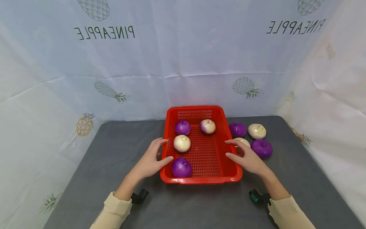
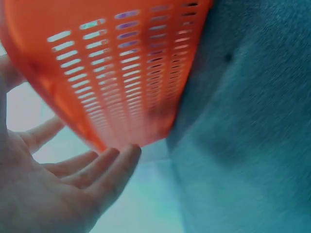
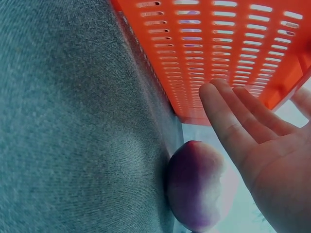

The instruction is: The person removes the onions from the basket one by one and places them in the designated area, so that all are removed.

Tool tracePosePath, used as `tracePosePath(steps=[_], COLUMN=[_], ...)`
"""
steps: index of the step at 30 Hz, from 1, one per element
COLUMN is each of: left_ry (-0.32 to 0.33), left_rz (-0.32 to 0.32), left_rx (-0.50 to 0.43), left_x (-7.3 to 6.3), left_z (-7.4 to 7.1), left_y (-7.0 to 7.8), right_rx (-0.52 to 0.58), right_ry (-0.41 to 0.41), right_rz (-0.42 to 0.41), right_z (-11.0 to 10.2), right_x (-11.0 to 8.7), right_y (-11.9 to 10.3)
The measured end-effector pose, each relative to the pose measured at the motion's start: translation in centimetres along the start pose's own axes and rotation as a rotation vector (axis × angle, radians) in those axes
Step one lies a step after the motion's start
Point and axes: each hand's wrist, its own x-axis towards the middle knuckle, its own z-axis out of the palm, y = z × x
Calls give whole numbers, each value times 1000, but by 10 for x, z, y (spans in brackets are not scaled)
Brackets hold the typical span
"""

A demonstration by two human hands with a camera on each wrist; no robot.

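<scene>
Red basket [image 1: 201,180] in the middle of the head view, resting on a grey table [image 1: 200,206], slots through walls and floor. Four bulbs inside: purple bulb [image 1: 181,167] in the lower left corner, white bulb [image 1: 181,143] just above, second purple bulb [image 1: 182,127] at upper left, mottled bulb [image 1: 207,126], cream with a purple patch, at upper right.

Left hand [image 1: 150,160] at the basket's left wall, thumb and fingers apart, thumb tip over the rim; in the left wrist view, fingers loosely extended beside the rim, at lower left of the frame. Right hand [image 1: 250,157] at the right wall, thumb and forefinger likewise apart, tips over the rim; in the right wrist view, fingers nearly straight along the outside of the slotted wall. Actual touch on the basket hard to tell from these blurred angles.

Right of the basket, four more bulbs close together: third purple bulb [image 1: 237,129], second white bulb [image 1: 257,131], third white bulb [image 1: 244,141] partly hidden behind the right hand, fourth purple bulb [image 1: 262,148] lowest.

Cream sleeves [image 1: 117,205] at the bottom of the frame, black strap piece [image 1: 139,196] beside the left wrist. Across the top, pale cloth [image 1: 183,57] with pineapple drawings and mirrored lettering.
</scene>
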Motion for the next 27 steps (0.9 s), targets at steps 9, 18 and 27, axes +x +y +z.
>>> tracePosePath(steps=[9,18,27], left_ry=[83,-13,-278], left_rz=[241,473,480], left_rx=[418,557,676], left_x=[0,7,19], left_z=[-12,-14,-7], left_y=[27,52,63], right_rx=[-12,-7,7], right_ry=[14,12,18], right_rz=[-4,-18,-7], right_z=[-1,1,2], right_x=[-1,0,0], right_y=[0,-1,1])
